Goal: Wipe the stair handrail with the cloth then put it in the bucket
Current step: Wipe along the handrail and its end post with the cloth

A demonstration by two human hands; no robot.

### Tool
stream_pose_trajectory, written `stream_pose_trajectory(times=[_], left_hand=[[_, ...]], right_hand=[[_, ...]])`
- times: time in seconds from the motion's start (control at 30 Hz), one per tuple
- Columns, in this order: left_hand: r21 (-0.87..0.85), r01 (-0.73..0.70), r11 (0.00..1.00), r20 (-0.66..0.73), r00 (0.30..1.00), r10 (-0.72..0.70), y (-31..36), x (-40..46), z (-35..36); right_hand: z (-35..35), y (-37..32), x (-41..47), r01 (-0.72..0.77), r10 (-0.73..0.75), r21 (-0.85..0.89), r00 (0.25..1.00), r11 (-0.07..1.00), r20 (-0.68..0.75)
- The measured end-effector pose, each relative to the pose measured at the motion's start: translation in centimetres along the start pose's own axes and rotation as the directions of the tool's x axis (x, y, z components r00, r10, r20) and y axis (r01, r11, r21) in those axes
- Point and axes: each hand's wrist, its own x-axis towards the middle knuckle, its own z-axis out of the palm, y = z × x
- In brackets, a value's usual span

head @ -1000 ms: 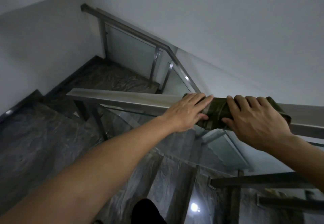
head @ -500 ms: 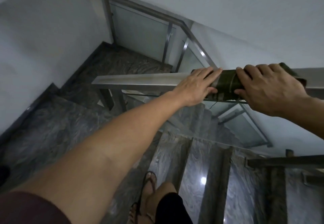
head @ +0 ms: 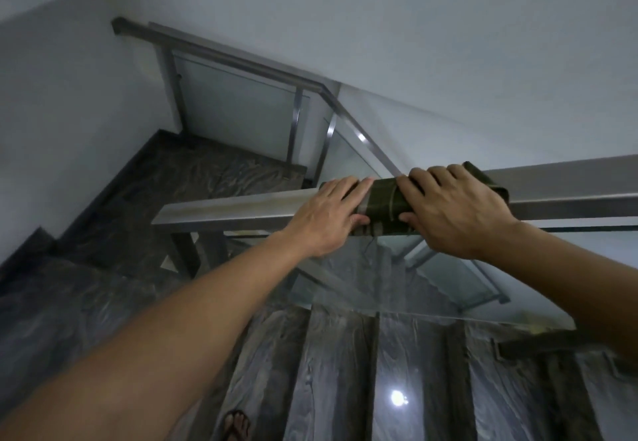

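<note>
Dim stairwell, pale walls (head: 448, 26), dark marbled steps (head: 331, 371) dropping away below. Down to the action: both hands are on the cloth (head: 385, 207), a dark green patterned rag draped over the top of the rail (head: 228, 211). Right hand (head: 452, 213) has its fingers (head: 435, 178) curled over the far edge of the rail, thumb tucked under the near side, so it is clamped round cloth and rail together. Left hand (head: 328, 216) lies flatter, fingers stretched along the rail top with the tips on the cloth's left edge and the thumb pressing the hanging fold from the front. A strip of cloth shows between the two hands, and a corner pokes out beyond the right knuckles.

Out past the left fingertips, the rail runs on bare to its cut end, dull and streaky along the top. Beyond the right hand it carries on bare to the frame edge. Under the hands sits a glass panel (head: 448, 275), with a second rail (head: 221, 54) angling down the far flight.

So we are squarely in the wiping step. My read: the next move calls for steady downward pressure and a slide along the rail toward one of those bare stretches, both grips travelling together so the cloth doesn't bunch or slip off. No bucket anywhere in view, so the drop-off is some way off.
</note>
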Motion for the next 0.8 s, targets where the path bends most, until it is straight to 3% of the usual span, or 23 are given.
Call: stream_pose_trajectory(times=[0.43,0.7,0.8], left_hand=[[-0.001,0.031,1.0,0.026,0.999,-0.031,-12.5,-6.3,0.8],[-0.002,0.005,1.0,0.011,1.0,-0.005,-21.8,-10.7,1.3],[0.005,-0.038,0.999,0.026,0.999,0.038,-26.1,-13.4,0.7]], right_hand=[[0.3,-10.9,8.8,0.014,-0.014,0.079,1.0,0.997,0.002],[0.6,-19.2,15.5,0.001,-0.001,0.034,1.0,0.999,-0.013],[-1.8,-22.6,17.2,0.032,-0.029,0.018,0.99,0.999,-0.14]])
